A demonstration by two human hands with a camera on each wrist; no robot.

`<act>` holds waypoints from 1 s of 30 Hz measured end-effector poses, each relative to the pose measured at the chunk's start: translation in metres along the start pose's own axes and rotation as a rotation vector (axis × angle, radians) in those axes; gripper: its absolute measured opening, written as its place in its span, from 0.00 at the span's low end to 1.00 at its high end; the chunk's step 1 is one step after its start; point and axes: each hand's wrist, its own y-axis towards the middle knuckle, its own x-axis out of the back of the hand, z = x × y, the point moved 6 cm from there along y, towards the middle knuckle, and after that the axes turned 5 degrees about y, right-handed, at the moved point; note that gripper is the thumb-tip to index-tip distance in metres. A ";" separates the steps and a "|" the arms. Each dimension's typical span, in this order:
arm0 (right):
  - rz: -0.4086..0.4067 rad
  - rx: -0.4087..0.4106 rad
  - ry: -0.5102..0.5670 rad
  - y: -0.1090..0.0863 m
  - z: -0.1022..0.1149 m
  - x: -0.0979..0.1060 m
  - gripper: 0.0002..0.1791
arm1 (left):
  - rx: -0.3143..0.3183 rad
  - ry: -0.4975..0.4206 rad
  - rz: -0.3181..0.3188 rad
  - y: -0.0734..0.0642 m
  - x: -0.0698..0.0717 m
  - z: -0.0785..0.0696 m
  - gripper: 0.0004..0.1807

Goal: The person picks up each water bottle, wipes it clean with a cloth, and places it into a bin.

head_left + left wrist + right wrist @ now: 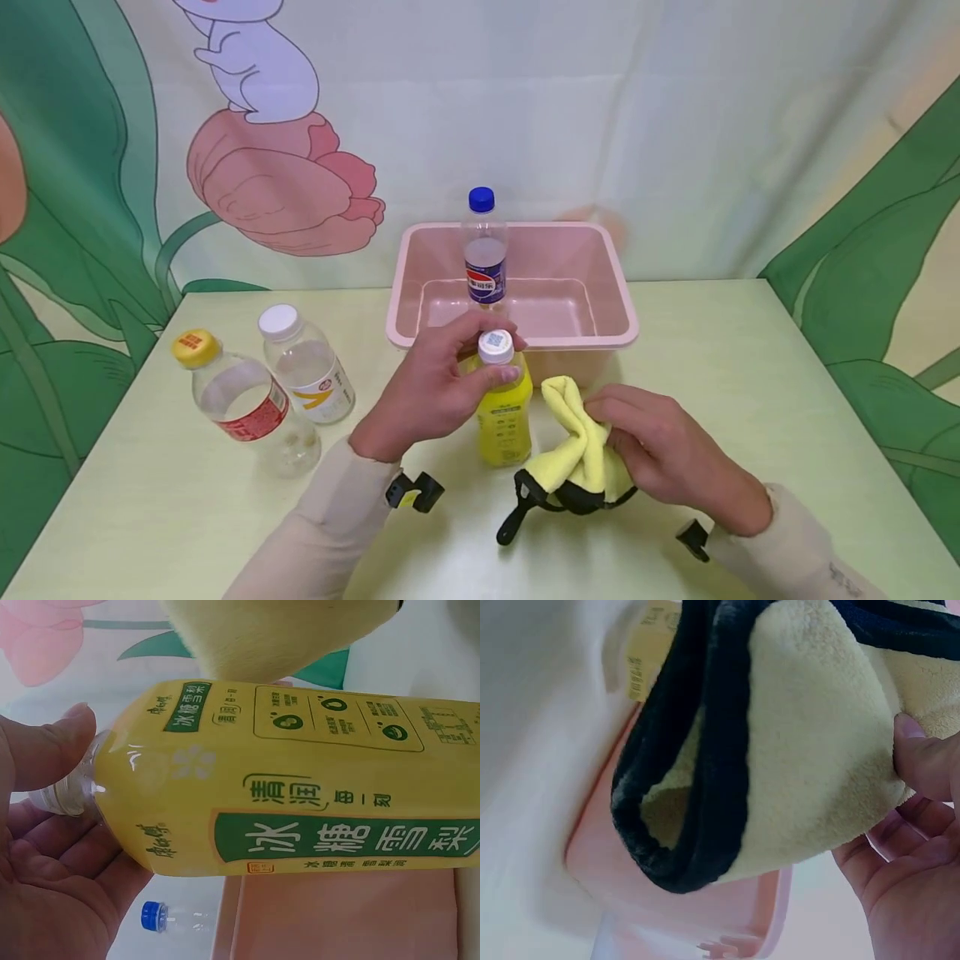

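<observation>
My left hand (431, 387) grips a yellow drink bottle (506, 421) round its neck, just below the white cap (496, 346). The bottle looks upright in the head view, and its green-and-white label (337, 836) fills much of the left wrist view. To its right, my right hand (663, 446) pinches a folded pale-yellow cloth (576, 450) with black edging and a black hanging loop (514, 521). In the right wrist view, thumb and fingers hold the fuzzy cloth (810, 742) at one side. Cloth and bottle are close together; whether they touch, I cannot tell.
Behind the hands sits a pink plastic basin (625, 325), with a blue-capped cola bottle (485, 258) standing inside it. At the left of the table (750, 400) stand a clear yellow-capped bottle (236, 392) and a clear white-capped bottle (303, 362). A printed curtain (525, 100) hangs behind.
</observation>
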 end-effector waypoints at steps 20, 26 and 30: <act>-0.094 0.056 0.035 0.026 -0.002 0.015 0.22 | -0.065 0.071 0.046 0.003 -0.010 -0.002 0.17; -0.106 0.062 0.055 0.034 -0.003 0.014 0.18 | -0.063 0.099 0.042 0.003 -0.011 -0.001 0.19; -0.113 0.042 0.058 0.040 -0.004 0.012 0.18 | -0.062 0.111 0.036 0.002 -0.011 0.000 0.20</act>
